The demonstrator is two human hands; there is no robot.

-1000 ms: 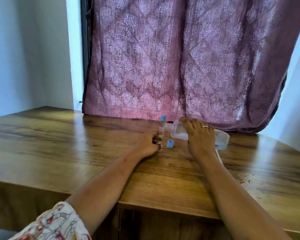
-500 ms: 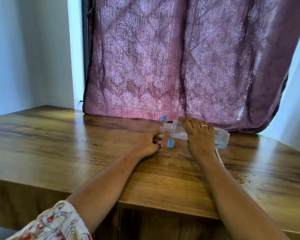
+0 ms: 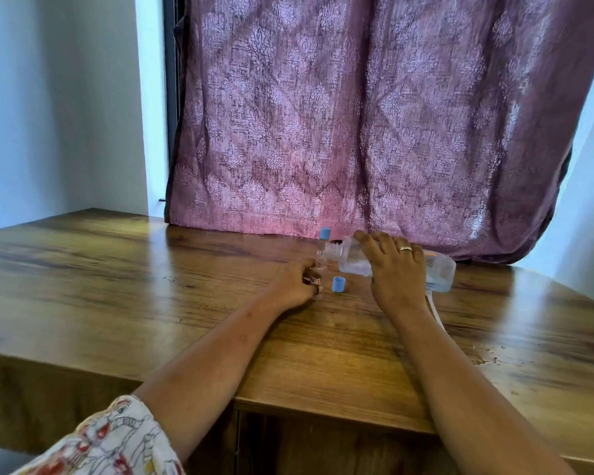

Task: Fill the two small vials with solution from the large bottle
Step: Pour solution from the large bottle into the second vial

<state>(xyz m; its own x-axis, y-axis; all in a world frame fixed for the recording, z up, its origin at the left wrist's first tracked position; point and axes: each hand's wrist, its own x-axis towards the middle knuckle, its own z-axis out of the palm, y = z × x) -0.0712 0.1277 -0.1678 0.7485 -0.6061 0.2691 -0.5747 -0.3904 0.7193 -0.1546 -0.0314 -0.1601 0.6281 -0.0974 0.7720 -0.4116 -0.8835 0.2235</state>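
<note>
My right hand (image 3: pixel 396 269) grips the large clear bottle (image 3: pixel 441 272), tipped on its side with its ribbed neck (image 3: pixel 331 250) pointing left over a small vial. My left hand (image 3: pixel 294 282) holds that uncapped vial (image 3: pixel 319 269) upright on the table; my fingers hide its lower part. A second vial with a blue cap (image 3: pixel 324 240) stands just behind it. A loose blue cap (image 3: pixel 338 284) lies on the wood between my hands. Clear liquid sits in the bottle's lower side.
The wooden table (image 3: pixel 151 286) runs to a front edge near me. A mauve patterned curtain (image 3: pixel 357 114) hangs right behind the bottles. A white strap or tube (image 3: pixel 434 308) trails from the bottle toward me. Small droplets (image 3: pixel 487 359) mark the wood at right.
Almost nothing has moved: both hands keep their grip and the bottle stays tipped over the vial.
</note>
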